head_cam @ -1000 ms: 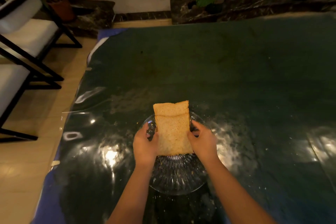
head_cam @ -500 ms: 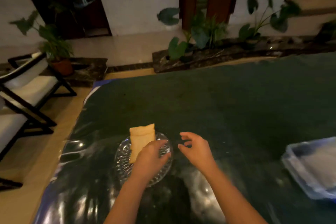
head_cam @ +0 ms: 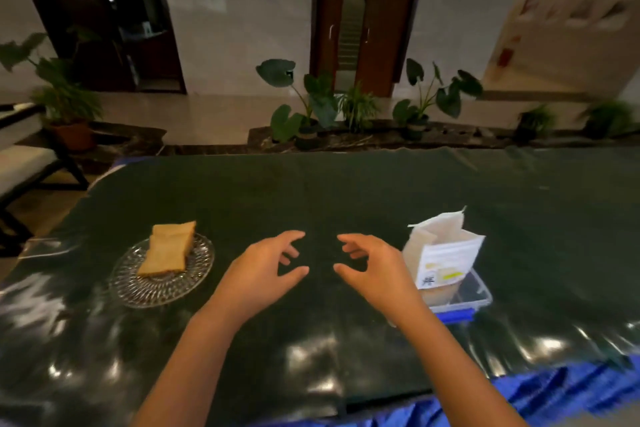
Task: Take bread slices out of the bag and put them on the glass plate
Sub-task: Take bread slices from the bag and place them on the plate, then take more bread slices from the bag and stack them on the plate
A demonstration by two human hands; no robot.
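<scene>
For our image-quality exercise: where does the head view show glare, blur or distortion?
Head view: dim indoor light; bright glare patches on the glossy table cover near the front edge; streaky blur at the lower left; wide-angle bending at the edges; the bread slices and glass plate stay fairly sharp.

In front of me is the worktop (head_cam: 346, 191), wide and dark green, with a shiny clear film over it that reflects the lights near my side. A blue cloth (head_cam: 554, 388) hangs at its near right edge and shows again at the far left corner. On the left part lies the glass plate (head_cam: 138, 288), round and ribbed, with bread slices (head_cam: 168, 253) stacked on it. On the right part stands a clear plastic box (head_cam: 474, 291) with a blue clip, and the bread bag (head_cam: 446, 253) stands upright inside it. Plate and box are well apart.
</scene>
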